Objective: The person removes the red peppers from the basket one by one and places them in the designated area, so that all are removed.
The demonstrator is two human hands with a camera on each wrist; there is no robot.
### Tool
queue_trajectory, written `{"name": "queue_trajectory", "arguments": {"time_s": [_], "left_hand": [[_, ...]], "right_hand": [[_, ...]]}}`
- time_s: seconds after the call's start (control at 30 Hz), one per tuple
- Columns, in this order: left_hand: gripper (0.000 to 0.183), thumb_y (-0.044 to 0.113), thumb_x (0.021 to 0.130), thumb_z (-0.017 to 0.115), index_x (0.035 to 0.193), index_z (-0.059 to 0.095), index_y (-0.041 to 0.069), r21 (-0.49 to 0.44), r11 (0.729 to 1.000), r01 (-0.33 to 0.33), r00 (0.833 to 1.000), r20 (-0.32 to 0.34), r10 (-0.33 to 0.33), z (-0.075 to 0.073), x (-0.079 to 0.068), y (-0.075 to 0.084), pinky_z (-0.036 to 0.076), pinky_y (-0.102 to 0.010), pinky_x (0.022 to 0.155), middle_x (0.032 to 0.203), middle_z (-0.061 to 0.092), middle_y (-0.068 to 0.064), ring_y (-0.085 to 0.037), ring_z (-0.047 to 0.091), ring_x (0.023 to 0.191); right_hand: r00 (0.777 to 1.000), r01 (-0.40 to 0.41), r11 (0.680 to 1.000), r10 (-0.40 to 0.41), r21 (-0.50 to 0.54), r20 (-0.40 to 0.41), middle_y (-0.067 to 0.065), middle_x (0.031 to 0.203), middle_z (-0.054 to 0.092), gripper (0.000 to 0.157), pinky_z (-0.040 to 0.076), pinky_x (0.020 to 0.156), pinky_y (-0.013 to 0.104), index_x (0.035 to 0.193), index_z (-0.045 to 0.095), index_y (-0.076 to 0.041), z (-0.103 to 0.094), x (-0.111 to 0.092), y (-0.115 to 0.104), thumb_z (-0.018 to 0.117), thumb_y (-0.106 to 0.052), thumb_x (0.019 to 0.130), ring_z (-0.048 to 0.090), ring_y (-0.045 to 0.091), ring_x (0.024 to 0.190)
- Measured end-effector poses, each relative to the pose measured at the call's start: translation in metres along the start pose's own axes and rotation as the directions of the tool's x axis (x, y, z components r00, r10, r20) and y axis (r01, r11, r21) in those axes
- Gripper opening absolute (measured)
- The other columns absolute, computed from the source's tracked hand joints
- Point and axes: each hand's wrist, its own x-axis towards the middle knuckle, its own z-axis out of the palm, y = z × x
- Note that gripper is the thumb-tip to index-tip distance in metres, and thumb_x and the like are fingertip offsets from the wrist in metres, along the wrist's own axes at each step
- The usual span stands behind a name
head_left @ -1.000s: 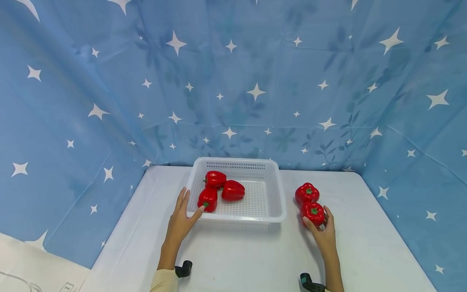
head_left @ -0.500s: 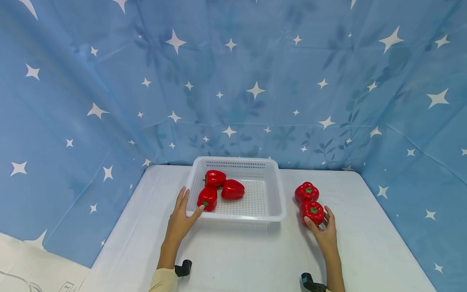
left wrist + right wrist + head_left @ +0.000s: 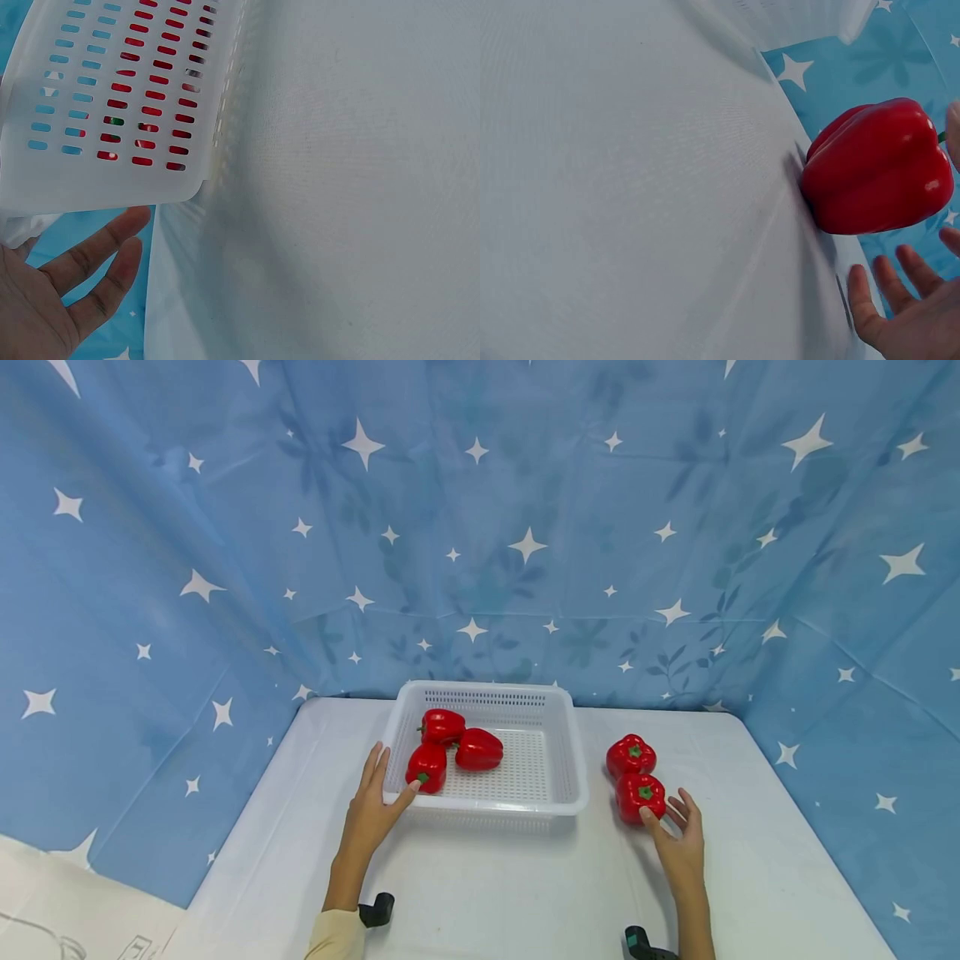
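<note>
A white plastic basket (image 3: 525, 807) has three red bell peppers (image 3: 442, 727) inside, bunched toward its left side. My left hand (image 3: 372, 814) is at the basket's front left corner, its thumb over the rim beside the nearest pepper. In the left wrist view, two relaxed fingers (image 3: 112, 289) extend past the basket wall (image 3: 105, 184). Two more red bell peppers stand right of the basket, the farther pepper (image 3: 630, 755) just behind the nearer pepper (image 3: 640, 798). My right hand (image 3: 682, 852) is at the nearer pepper's right, fingers spread and apart from it; the thumb tip overlaps its edge.
A white cloth (image 3: 517, 893) covers the table. Blue star-patterned curtain (image 3: 480, 568) hangs behind the table and at both sides. A black wrist camera (image 3: 377, 910) sits at the left wrist, and another black camera (image 3: 640, 941) at the right.
My right hand has let go of the nearer pepper and shifted slightly right, its fingers spreading. That pepper stays in place. The left hand and basket look unchanged.
</note>
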Motion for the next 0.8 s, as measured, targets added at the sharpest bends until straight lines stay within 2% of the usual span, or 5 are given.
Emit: {"name": "queue_trajectory", "arguments": {"time_s": [0.13,0.33,0.47,0.6,0.8], "left_hand": [[0.092,0.063,0.084,0.063,0.157,0.02,0.026,0.001,1.0,0.002,1.0,0.0,-0.002,0.0,0.0,0.0,0.048,-0.059,0.095,0.165,0.012,0.007,-0.037,0.041,0.14],[0.092,0.064,0.084,0.062,0.157,0.02,0.027,0.002,1.0,0.002,1.0,-0.007,-0.002,-0.001,0.001,0.001,0.049,-0.059,0.094,0.165,0.012,0.006,-0.038,0.04,0.141],[0.092,0.064,0.084,0.063,0.157,0.02,0.027,-0.001,1.0,0.0,1.0,-0.01,0.0,-0.001,0.001,0.001,0.049,-0.058,0.095,0.165,0.013,0.006,-0.037,0.04,0.141],[0.093,0.065,0.084,0.062,0.157,0.02,0.027,-0.001,1.0,0.0,1.0,-0.004,0.0,-0.001,0.0,0.001,0.049,-0.058,0.095,0.165,0.012,0.006,-0.037,0.04,0.141],[0.092,0.066,0.084,0.061,0.157,0.02,0.027,-0.008,1.0,0.007,1.0,-0.001,-0.007,0.0,-0.001,-0.001,0.049,-0.057,0.095,0.165,0.012,0.007,-0.036,0.04,0.142]], "right_hand": [[0.984,0.002,1.0,0.0,0.011,-0.176,0.012,0.145,0.045,0.075,0.044,0.095,0.008,0.151,0.032,-0.019,-0.001,-0.004,-0.002,0.067,-0.044,0.09,0.045,0.029,0.133],[0.933,0.057,0.997,-0.035,0.051,-0.359,0.0,0.129,0.049,0.06,0.038,0.078,0.002,0.141,0.048,-0.02,-0.002,-0.009,-0.01,0.067,-0.044,0.089,0.046,0.001,0.114],[0.915,0.106,0.994,-0.082,0.04,-0.395,-0.012,0.121,0.049,0.054,0.038,0.076,0.002,0.134,0.054,-0.018,-0.003,-0.015,-0.017,0.07,-0.041,0.088,0.044,-0.012,0.105],[0.904,0.188,0.982,-0.161,0.031,-0.395,-0.023,0.115,0.049,0.047,0.04,0.076,0.0,0.13,0.058,-0.013,-0.004,-0.023,-0.028,0.071,-0.033,0.089,0.048,-0.011,0.103],[0.873,0.402,0.914,-0.362,0.06,-0.328,-0.018,0.109,0.057,0.039,0.045,0.078,0.0,0.123,0.062,-0.004,-0.001,-0.03,-0.04,0.073,-0.007,0.085,0.056,-0.002,0.098]]}}
